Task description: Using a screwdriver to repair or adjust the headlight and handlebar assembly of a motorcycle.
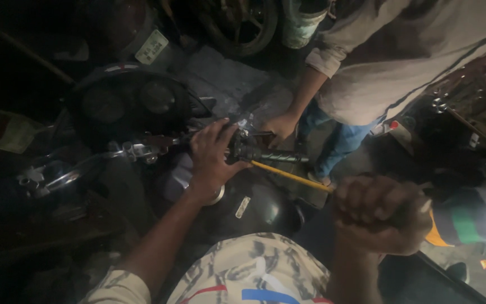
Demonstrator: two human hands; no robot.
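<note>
Three hands [212, 160], one yellow-shafted tool [291, 175], one motorcycle [130, 107], perhaps one wheel [240, 25] behind.

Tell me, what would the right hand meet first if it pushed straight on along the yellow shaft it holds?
Probably the switch housing on the handlebar, where the yellow shaft from the right hand ends, beside the left hand. Depth is unclear in the dim picture.

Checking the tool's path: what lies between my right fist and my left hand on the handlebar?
In the head view, a yellow tool shaft runs from the right hand to the black grip beside the left hand.
</note>
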